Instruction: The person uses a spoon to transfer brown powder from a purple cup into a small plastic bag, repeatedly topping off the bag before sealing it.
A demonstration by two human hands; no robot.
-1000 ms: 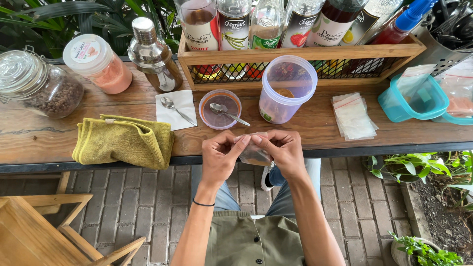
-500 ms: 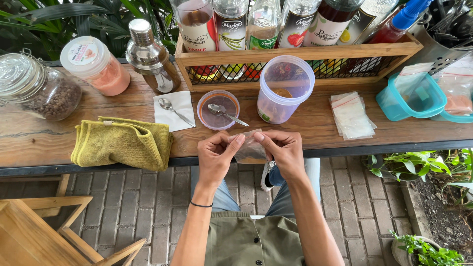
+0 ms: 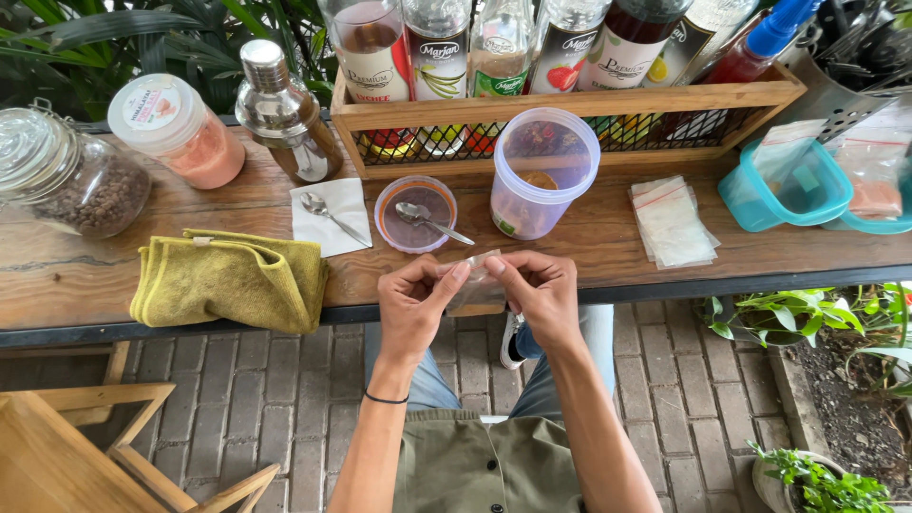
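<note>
Pinching from both sides, the person's left hand (image 3: 410, 302) and right hand (image 3: 538, 293) hold one small clear plastic zip bag (image 3: 475, 288) between them, just off the near edge of the wooden table (image 3: 57, 275). Each grip is clamped on the bag, thumb and forefinger on its top corners; the bag's long axis runs left to right between the two hands, and neither hand is nearer than the other.

Along the table from the left stand one glass clip-top jar of dark beans (image 3: 71, 176) and one pink tub with a white lid (image 3: 179, 128), with one folded olive-green cloth (image 3: 233, 280) near the edge. Next come two metal spoons: one on a white napkin (image 3: 323, 211), one in the round pink-rimmed dish (image 3: 416, 215). Directly far of the bag stands one open clear purple-tinted plastic container (image 3: 541, 171). To the right lie one stack of empty zip bags (image 3: 671, 220) and one teal plastic box (image 3: 787, 185).
</note>
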